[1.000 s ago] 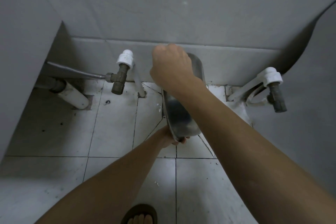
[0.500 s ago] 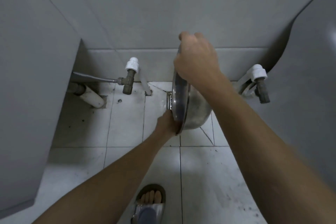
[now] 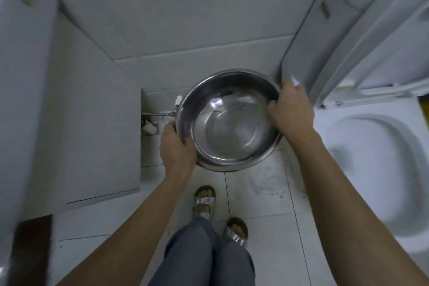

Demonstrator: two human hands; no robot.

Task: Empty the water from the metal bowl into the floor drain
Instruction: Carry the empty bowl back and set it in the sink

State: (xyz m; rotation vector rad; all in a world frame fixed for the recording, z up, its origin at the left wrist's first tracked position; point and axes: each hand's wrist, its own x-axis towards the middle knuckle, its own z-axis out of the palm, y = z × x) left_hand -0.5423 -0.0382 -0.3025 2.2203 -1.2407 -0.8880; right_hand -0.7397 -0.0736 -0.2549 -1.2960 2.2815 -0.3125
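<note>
Above the floor tiles, left of the toilet, the metal bowl sits level and looks emptied; half a second back it stood on edge. Left hand and right hand clamp opposite rims: light, stiff, likely wet-slick steel, best held there

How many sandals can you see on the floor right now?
2. One silver sandal sits on the tile just below the metal bowl; the other sandal is nearer, to its right, partly covered by the trouser leg.
</note>
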